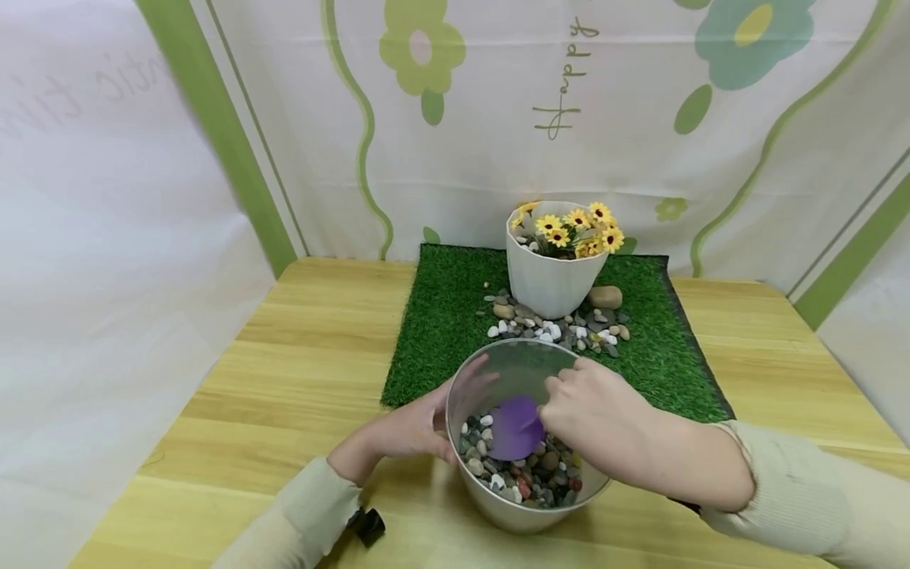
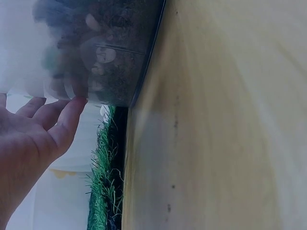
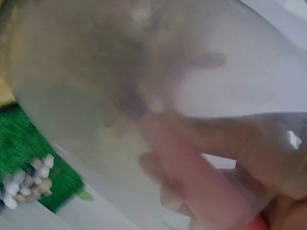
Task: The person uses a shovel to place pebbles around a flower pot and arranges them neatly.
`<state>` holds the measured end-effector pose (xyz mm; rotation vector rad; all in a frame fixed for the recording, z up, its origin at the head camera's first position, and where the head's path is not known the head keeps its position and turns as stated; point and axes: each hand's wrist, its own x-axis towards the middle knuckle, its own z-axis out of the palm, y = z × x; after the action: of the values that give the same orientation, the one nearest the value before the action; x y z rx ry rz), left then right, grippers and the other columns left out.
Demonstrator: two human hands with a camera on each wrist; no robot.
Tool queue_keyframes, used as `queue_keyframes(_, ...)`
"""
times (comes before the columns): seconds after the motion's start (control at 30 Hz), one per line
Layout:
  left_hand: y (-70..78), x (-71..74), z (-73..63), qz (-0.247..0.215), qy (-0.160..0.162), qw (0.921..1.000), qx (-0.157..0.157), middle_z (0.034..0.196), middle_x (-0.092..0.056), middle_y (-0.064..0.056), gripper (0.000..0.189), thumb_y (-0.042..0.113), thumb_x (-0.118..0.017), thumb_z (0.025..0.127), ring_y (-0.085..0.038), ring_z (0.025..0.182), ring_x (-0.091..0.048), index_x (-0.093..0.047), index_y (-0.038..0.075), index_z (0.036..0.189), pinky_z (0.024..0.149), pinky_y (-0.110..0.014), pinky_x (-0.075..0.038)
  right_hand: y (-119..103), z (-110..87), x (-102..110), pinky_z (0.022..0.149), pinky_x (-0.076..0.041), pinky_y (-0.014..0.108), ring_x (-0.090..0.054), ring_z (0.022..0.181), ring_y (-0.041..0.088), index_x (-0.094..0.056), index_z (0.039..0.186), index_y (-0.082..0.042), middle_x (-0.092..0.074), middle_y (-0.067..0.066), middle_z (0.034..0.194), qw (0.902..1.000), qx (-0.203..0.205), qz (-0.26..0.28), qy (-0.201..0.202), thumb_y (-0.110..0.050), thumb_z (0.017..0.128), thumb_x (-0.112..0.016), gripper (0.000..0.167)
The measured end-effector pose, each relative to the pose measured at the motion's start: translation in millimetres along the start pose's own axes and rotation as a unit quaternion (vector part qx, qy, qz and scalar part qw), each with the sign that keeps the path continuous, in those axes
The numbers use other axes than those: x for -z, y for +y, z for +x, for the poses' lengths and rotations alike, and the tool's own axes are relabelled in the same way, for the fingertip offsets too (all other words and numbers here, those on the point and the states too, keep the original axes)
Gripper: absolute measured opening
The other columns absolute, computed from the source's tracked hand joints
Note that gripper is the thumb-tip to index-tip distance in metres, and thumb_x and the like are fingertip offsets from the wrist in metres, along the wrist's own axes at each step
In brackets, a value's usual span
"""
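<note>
A clear plastic bucket (image 1: 498, 514) with pebbles (image 1: 547, 466) in its bottom stands at the front of the table. My left hand (image 1: 419, 423) holds its left side, thumb toward me and fingers round the far wall. In the left wrist view, the left fingertips (image 2: 76, 101) rest against the bucket wall. Reaching in over the right rim, my right hand (image 1: 597, 411) grips a small shovel whose purple blade (image 1: 517, 428) lies on the pebbles. Its pinkish-red handle (image 3: 196, 177) shows blurred through the wall in the right wrist view.
Behind the bucket lies a green turf mat (image 1: 441, 332). On it stands a white pot (image 1: 550, 280) with yellow flowers (image 1: 579, 225), ringed by loose pebbles (image 1: 547, 330) and a larger brown stone (image 1: 606, 297). A small black object (image 1: 368, 526) is by my left sleeve.
</note>
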<state>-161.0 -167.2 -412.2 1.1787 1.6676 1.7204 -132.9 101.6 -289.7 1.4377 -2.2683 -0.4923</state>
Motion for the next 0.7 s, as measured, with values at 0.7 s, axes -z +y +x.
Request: queue_keyframes(0.7, 2.4, 1.6, 0.0, -0.013, 0.0, 0.9998, 0.014, 0.171, -0.004, -0.015, 0.126, 0.059, -0.077, 0.081, -0.032, 0.156, -0.009, 0.012, 0.026, 0.164, 0.125, -0.041, -0.017, 12, -8.0, -2, 0.048, -0.032, 0.02, -0.035, 0.052, 0.005, -0.076, 0.073, -0.03, -0.046, -0.012, 0.06, 0.9894, -0.012, 0.134, 0.056, -0.023, 0.072, -0.092, 0.018)
